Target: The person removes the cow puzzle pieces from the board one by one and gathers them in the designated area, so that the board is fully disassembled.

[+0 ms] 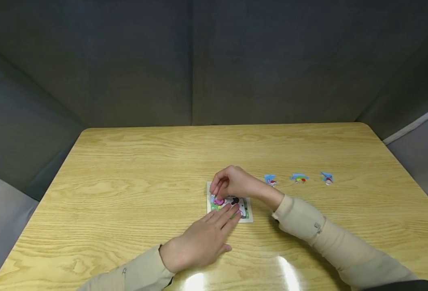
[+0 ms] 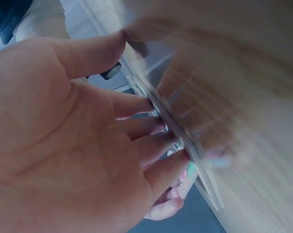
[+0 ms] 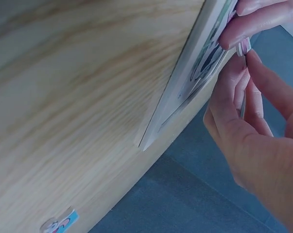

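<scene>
A small jigsaw puzzle board [image 1: 249, 216] with a pale rim and a cow-like picture lies on the table, partly covered by both hands. From the near side my left hand [image 1: 201, 242] reaches over it, its fairly straight fingers resting on the picture; the left wrist view shows those fingertips at the board [image 2: 212, 191]. My right hand [image 1: 236, 184] is over the board's far left part. Between its thumb and forefinger it pinches a small puzzle piece [image 3: 243, 46] with some pink on it, close to the left fingers. Most of that piece is hidden.
To the right of the board, three loose puzzle pieces lie apart in a row: one left [image 1: 270, 180], one middle [image 1: 299, 178] and one right [image 1: 327, 178]. The wooden table [image 1: 126, 173] ends at dark fabric panels [image 1: 134, 81] behind and at the sides.
</scene>
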A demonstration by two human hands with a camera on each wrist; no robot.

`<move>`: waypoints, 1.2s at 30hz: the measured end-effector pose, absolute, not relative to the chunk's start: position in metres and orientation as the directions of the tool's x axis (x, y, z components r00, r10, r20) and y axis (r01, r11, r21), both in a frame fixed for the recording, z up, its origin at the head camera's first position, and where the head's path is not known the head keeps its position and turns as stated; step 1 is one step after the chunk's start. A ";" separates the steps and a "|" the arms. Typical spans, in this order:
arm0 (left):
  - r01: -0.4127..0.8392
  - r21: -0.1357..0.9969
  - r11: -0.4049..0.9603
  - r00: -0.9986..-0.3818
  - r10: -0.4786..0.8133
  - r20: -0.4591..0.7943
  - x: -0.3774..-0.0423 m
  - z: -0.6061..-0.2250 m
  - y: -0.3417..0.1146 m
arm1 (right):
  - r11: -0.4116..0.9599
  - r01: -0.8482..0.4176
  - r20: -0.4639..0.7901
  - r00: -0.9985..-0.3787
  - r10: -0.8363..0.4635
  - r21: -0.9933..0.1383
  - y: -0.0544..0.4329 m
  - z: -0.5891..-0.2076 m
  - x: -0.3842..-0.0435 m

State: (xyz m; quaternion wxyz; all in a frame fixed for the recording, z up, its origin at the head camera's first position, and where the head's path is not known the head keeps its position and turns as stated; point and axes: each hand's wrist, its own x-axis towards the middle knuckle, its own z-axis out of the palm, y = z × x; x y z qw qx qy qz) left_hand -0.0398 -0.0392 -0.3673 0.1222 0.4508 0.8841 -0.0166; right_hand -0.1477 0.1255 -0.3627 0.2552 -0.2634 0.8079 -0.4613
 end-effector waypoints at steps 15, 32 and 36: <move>0.798 0.063 0.599 -0.576 0.790 -0.208 -0.040 -0.368 -0.038 | 0.428 -0.206 -0.156 -0.726 -0.669 -0.880 0.131 -0.360 -0.148; 0.793 0.088 0.603 -0.577 0.790 -0.210 -0.038 -0.366 -0.039 | 0.451 -0.194 -0.161 -0.756 -0.635 -0.871 0.154 -0.354 -0.149; 0.791 0.088 0.606 -0.579 0.787 -0.214 -0.038 -0.366 -0.039 | 0.461 -0.189 -0.164 -0.765 -0.623 -0.867 0.164 -0.355 -0.150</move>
